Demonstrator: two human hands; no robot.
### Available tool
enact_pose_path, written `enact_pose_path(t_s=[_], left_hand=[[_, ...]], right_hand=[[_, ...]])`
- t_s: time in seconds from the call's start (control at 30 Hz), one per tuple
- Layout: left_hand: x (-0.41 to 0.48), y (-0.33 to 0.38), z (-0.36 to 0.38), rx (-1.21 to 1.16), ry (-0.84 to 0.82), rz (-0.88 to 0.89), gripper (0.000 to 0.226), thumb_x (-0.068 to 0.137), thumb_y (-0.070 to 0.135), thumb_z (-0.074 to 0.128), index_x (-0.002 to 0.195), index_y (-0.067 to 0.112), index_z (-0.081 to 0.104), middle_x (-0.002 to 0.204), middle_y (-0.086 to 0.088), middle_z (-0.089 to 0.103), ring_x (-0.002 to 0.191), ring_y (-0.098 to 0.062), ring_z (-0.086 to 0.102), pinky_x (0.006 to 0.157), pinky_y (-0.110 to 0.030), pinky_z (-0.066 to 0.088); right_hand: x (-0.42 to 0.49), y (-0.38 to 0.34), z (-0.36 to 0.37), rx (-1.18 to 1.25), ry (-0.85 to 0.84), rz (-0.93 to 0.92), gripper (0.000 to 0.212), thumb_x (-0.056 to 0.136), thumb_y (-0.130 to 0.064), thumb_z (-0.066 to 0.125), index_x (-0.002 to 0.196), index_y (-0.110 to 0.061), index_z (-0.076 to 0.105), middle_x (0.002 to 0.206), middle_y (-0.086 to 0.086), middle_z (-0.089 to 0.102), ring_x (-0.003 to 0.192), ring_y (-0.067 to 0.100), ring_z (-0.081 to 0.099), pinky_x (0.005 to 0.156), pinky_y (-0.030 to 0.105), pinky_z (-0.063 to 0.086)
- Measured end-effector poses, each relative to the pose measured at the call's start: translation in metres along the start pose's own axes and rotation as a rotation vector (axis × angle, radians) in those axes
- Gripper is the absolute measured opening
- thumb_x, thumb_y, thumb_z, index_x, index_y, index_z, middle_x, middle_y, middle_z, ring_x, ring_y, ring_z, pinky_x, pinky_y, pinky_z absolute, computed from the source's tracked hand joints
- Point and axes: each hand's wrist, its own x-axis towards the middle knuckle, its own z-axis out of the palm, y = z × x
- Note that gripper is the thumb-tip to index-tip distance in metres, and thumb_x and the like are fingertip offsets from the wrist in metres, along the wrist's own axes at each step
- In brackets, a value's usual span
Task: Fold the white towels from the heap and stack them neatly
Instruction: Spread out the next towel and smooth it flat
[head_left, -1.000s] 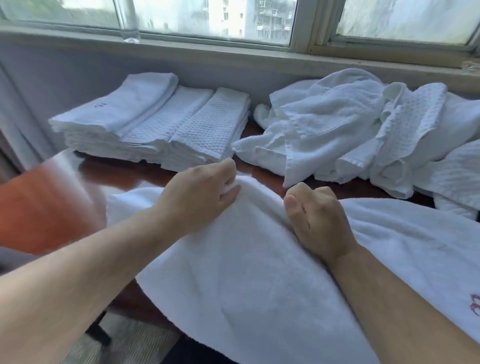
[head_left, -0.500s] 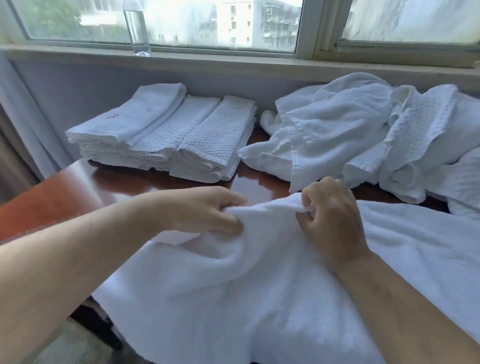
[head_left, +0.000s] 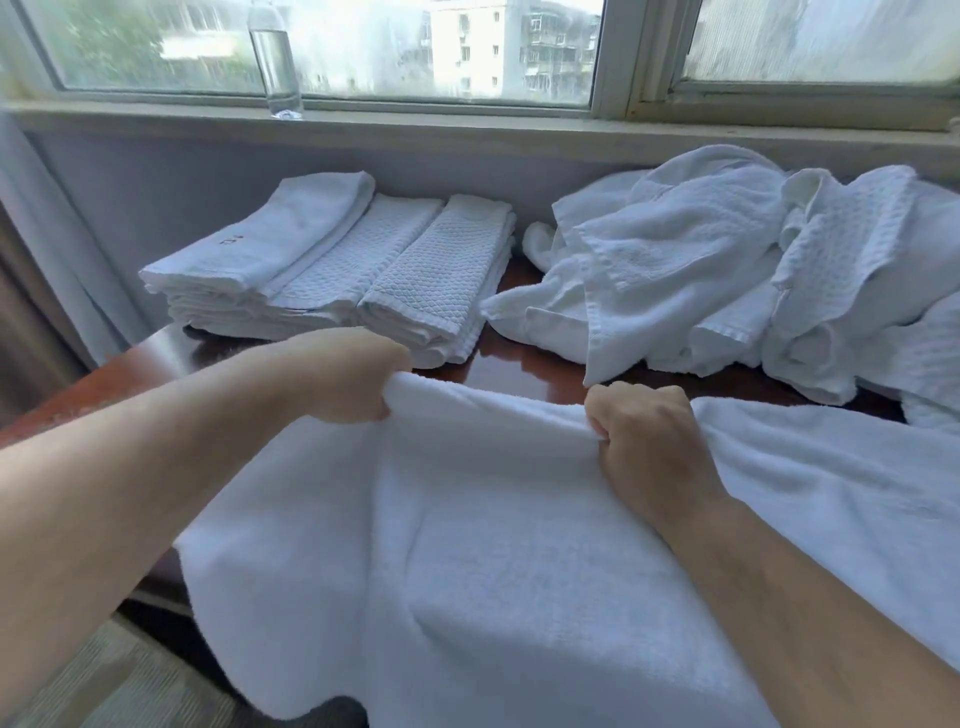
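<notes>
A large white towel lies spread over the near part of the red-brown table and hangs over its front edge. My left hand grips the towel's far edge in a fist. My right hand grips the same edge further right, and the cloth is pulled taut between them. Behind my left hand, a stack of folded white towels sits in rows at the back left. A heap of crumpled white towels fills the back right.
A clear water bottle stands on the window sill above the stack. The wall and sill close off the far side of the table. A curtain hangs at the left. Carpeted floor shows below the table's left corner.
Both hands went from resting on the towel to gripping its far edge. They have moved apart and lifted the edge, stretching the cloth between them.
</notes>
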Motion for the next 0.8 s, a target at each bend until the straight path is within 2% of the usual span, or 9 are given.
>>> enact_pose_path(t_s=[0.07, 0.13, 0.23, 0.33, 0.4, 0.5, 0.6, 0.7, 0.8], left_hand=[[-0.003, -0.002, 0.013, -0.185, 0.089, 0.029, 0.018, 0.085, 0.030, 0.067, 0.084, 0.030, 0.049, 0.081, 0.014, 0.055, 0.081, -0.017, 0.055, 0.060, -0.030, 0.037], [-0.008, -0.006, 0.021, -0.362, 0.114, 0.025, 0.029, 0.082, 0.039, 0.074, 0.082, 0.032, 0.046, 0.083, 0.013, 0.058, 0.078, -0.014, 0.057, 0.058, -0.027, 0.036], [-0.014, -0.018, 0.018, -0.457, 0.043, 0.015, 0.043, 0.067, 0.058, 0.072, 0.093, 0.039, 0.043, 0.090, 0.013, 0.058, 0.080, -0.006, 0.056, 0.063, -0.029, 0.042], [-0.011, -0.031, 0.015, -0.400, -0.049, 0.013, 0.033, 0.072, 0.045, 0.055, 0.101, 0.039, 0.042, 0.101, 0.014, 0.052, 0.094, -0.010, 0.056, 0.074, -0.032, 0.042], [-0.004, -0.038, 0.015, -0.063, 0.058, 0.034, 0.023, 0.084, 0.028, 0.056, 0.106, 0.030, 0.050, 0.104, 0.010, 0.048, 0.108, -0.017, 0.053, 0.079, -0.031, 0.036], [-0.002, -0.038, 0.018, 0.297, 0.354, -0.116, 0.028, 0.089, 0.030, 0.062, 0.117, 0.024, 0.058, 0.116, 0.000, 0.052, 0.115, -0.026, 0.050, 0.087, -0.037, 0.037], [-0.013, -0.017, 0.031, 0.007, 0.588, -0.229, 0.034, 0.084, 0.023, 0.065, 0.116, 0.015, 0.056, 0.114, -0.009, 0.050, 0.110, -0.034, 0.047, 0.089, -0.047, 0.041], [-0.033, 0.014, 0.061, -0.302, 0.429, -0.240, 0.049, 0.091, 0.048, 0.054, 0.134, 0.025, 0.049, 0.134, -0.005, 0.048, 0.127, -0.029, 0.042, 0.103, -0.042, 0.035], [-0.043, 0.022, 0.088, -0.332, 0.102, -0.294, 0.074, 0.093, 0.069, 0.028, 0.157, 0.032, 0.018, 0.166, -0.004, 0.013, 0.152, -0.022, 0.011, 0.122, -0.041, 0.010]], right_hand=[[-0.001, 0.001, -0.001, -0.005, -0.064, 0.034, 0.041, 0.054, 0.012, 0.057, 0.064, -0.020, 0.033, 0.058, -0.002, 0.038, 0.055, 0.028, 0.039, 0.064, 0.040, 0.038], [-0.002, 0.001, -0.002, 0.012, -0.141, 0.057, 0.020, 0.066, -0.016, 0.058, 0.076, -0.020, 0.041, 0.069, -0.007, 0.045, 0.067, 0.025, 0.045, 0.072, 0.040, 0.034], [0.003, -0.001, -0.001, 0.158, -0.284, 0.158, 0.042, 0.081, -0.053, 0.036, 0.113, -0.027, 0.046, 0.101, -0.014, 0.051, 0.098, 0.014, 0.048, 0.088, 0.038, 0.025], [0.016, -0.001, 0.001, 0.081, -0.369, 0.205, 0.029, 0.094, -0.043, 0.031, 0.109, -0.031, 0.053, 0.103, -0.011, 0.048, 0.109, 0.019, 0.046, 0.090, 0.037, 0.025], [0.025, -0.006, 0.003, -0.087, -0.415, 0.193, 0.017, 0.099, -0.033, 0.042, 0.105, -0.025, 0.056, 0.100, -0.005, 0.043, 0.105, 0.024, 0.044, 0.088, 0.039, 0.029], [0.037, -0.018, 0.005, -0.262, -0.340, 0.272, 0.017, 0.092, -0.016, 0.053, 0.106, -0.025, 0.051, 0.102, -0.002, 0.043, 0.104, 0.026, 0.045, 0.084, 0.039, 0.030], [0.037, -0.036, 0.005, -0.319, -0.155, 0.366, 0.029, 0.081, -0.005, 0.062, 0.107, -0.017, 0.054, 0.103, 0.007, 0.047, 0.099, 0.031, 0.045, 0.081, 0.040, 0.032], [0.027, -0.067, 0.009, -0.136, -0.033, 0.227, 0.030, 0.076, -0.009, 0.072, 0.105, -0.010, 0.062, 0.099, 0.013, 0.056, 0.094, 0.037, 0.054, 0.083, 0.046, 0.041], [0.020, -0.097, 0.022, 0.036, -0.380, 0.241, 0.042, 0.093, -0.040, 0.056, 0.130, -0.021, 0.058, 0.133, 0.008, 0.053, 0.127, 0.030, 0.045, 0.105, 0.044, 0.032]])
